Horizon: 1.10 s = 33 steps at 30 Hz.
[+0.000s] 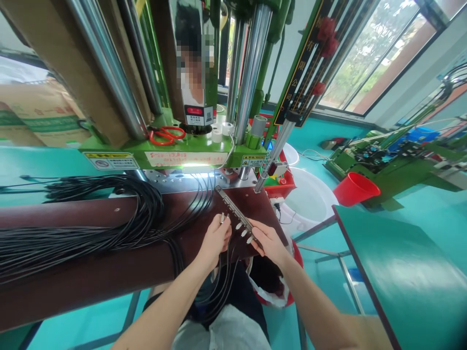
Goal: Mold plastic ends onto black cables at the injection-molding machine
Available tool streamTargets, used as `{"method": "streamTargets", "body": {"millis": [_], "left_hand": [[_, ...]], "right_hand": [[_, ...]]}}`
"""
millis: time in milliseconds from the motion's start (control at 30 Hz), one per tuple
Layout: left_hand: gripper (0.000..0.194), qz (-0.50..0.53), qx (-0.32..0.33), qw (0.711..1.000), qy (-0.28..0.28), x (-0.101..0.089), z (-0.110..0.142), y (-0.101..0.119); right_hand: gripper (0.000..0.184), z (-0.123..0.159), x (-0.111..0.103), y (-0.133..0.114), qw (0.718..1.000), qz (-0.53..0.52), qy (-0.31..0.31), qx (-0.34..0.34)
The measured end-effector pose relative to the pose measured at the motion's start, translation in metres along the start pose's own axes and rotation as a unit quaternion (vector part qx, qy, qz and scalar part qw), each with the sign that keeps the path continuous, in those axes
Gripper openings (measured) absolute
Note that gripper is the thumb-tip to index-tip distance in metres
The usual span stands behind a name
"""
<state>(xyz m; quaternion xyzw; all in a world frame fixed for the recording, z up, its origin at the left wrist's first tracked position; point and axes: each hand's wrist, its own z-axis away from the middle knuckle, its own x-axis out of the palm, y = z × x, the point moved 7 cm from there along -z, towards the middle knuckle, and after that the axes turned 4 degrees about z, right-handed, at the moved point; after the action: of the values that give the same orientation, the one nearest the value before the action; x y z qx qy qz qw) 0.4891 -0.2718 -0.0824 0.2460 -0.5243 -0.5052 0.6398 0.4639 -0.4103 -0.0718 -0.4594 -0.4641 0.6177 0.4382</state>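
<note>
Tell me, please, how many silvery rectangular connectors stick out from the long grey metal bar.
3: the upper connector, middle connector and lower connector, all on the metal bar near the bare right hand; more may be hidden.

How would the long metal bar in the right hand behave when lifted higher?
The bar would probably stay stiff, since it looks straight. It may feel heavy for its slim size, as its surface looks metallic. Pale pieces jutting from its edge might catch.

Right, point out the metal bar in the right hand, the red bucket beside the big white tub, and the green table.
Metal bar (235,209): head view, middle of its length.
Red bucket (357,189): head view, its side wall.
Green table (401,265): head view, its top surface.
</note>
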Motion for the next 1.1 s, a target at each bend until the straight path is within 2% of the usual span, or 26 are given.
{"method": "streamTargets", "body": {"millis": [100, 467, 700, 800, 933, 1100], "left_hand": [[0.031, -0.023, -0.012, 1.000, -0.012, 0.002, -0.003, -0.006], [0.033, 0.018, -0.017, 0.999, -0.021, -0.004, -0.005, -0.005], [0.038, 0.009, -0.011, 1.000, -0.006, -0.008, -0.004, -0.008], [0.036, -0.011, 0.017, 1.000, 0.001, -0.008, -0.004, -0.002], [0.030, -0.013, 0.081, 0.995, 0.056, -0.019, -0.004, 0.013], [0.031, -0.066, 0.063, 0.994, 0.052, -0.022, -0.006, 0.011]], "right_hand": [[0.044, 0.000, 0.000, -0.001, 1.000, 0.003, -0.008, -0.006], [0.044, 0.000, 0.002, -0.004, 0.999, 0.003, -0.045, -0.002], [0.047, 0.003, 0.006, -0.006, 0.994, 0.092, -0.048, -0.030], [0.048, 0.002, 0.004, -0.002, 0.998, 0.046, -0.042, -0.018], [0.048, 0.001, 0.000, 0.002, 0.999, -0.018, -0.031, -0.005], [0.043, 0.000, 0.000, -0.002, 0.999, -0.020, -0.033, -0.007]]}}
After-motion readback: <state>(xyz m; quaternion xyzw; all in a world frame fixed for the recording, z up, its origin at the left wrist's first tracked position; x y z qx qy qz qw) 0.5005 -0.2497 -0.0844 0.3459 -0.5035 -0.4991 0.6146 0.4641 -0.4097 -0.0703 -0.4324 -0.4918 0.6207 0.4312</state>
